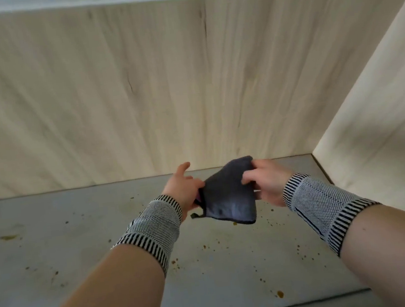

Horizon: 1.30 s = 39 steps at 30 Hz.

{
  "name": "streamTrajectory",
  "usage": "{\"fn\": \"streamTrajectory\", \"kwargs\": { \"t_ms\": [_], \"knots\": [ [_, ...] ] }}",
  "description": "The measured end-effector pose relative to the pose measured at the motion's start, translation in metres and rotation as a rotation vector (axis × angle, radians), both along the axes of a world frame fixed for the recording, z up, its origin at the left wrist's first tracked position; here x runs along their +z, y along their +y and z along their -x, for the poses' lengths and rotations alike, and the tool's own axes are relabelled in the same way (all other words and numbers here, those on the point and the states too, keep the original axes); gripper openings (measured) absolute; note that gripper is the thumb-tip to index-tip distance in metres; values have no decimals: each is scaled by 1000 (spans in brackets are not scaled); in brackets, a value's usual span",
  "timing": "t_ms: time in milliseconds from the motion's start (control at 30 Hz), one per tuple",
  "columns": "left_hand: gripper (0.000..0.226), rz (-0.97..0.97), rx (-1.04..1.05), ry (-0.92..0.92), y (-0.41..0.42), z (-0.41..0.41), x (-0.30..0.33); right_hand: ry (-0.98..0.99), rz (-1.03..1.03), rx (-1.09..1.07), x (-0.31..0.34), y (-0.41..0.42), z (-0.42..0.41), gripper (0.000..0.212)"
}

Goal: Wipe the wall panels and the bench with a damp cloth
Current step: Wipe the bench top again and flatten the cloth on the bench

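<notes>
Both hands pinch the folded dark grey cloth (228,196) above the crumb-speckled grey desk (80,245): left hand (184,190) at its left edge, right hand (264,181) at its right.

The table (80,245) is a flat grey surface that meets pale wood-grain wall panels (138,97) at its back edge and right side. Small brown spots (280,293) lie scattered over it, thickest toward the right, with a few yellowish smears (8,237) near its left edge.

Two hands (226,186), one dark cloth (228,196), two wall panels (138,97), two wristbands (154,223), perhaps one bench (55,248).
</notes>
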<state>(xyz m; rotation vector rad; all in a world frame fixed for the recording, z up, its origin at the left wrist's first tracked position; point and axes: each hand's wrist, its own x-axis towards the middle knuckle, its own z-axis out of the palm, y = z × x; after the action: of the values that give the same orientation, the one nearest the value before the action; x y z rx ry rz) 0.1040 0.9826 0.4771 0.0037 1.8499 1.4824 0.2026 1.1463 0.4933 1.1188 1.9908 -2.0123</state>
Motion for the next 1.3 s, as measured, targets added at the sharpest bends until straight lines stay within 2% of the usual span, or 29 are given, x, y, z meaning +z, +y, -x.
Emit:
{"fn": "streamTrajectory", "kwargs": {
  "t_ms": [67,133,200,233,267,333,367,433,500,533,667,800,833,900,967,1000,1100,1233,1300],
  "knots": [
    [61,6,-29,92,6,-12,-24,-9,-106,-76,-28,10,-5,42],
    [57,122,-172,187,13,-31,-44,-9,-205,-124,-52,20,-11,63],
    [43,301,-322,291,25,-57,-62,-13,-244,-24,-72,29,-24,80],
    [32,382,-380,343,32,-69,-66,-42,-288,98,-78,32,-33,81],
    [25,442,-419,373,39,-80,-69,-77,-376,252,-81,35,-45,73],
    [26,478,-432,357,55,-100,-75,-104,-606,443,-91,47,-66,41],
    [29,460,-413,298,63,-111,-78,-76,-680,433,-96,56,-76,26],
    [32,354,-339,104,83,-134,-84,-27,-656,337,-105,79,-96,10],
    [35,260,-297,-20,107,-158,-91,-30,-607,268,-114,102,-113,13],
    [37,275,-328,-6,122,-171,-95,-73,-617,266,-120,117,-125,14],
    [42,600,-645,364,160,-200,-124,-364,-795,380,-153,162,-167,21],
    [52,893,-846,441,165,-206,-166,-578,-1128,269,-184,178,-204,42],
    [52,930,-874,445,163,-207,-176,-609,-1136,248,-191,176,-207,43],
    [52,968,-899,453,158,-209,-192,-650,-989,223,-206,164,-207,51],
    [54,990,-934,463,154,-210,-206,-654,-789,169,-221,146,-201,63],
    [56,999,-947,473,153,-210,-211,-648,-768,171,-228,135,-198,69],
    [60,1027,-955,482,155,-210,-221,-530,-956,345,-240,101,-195,81],
    [69,1114,-990,492,162,-211,-232,-234,-1108,769,-248,109,-200,75],
    [72,1124,-987,476,163,-211,-234,-250,-1122,754,-253,134,-210,72]
  ]
}}
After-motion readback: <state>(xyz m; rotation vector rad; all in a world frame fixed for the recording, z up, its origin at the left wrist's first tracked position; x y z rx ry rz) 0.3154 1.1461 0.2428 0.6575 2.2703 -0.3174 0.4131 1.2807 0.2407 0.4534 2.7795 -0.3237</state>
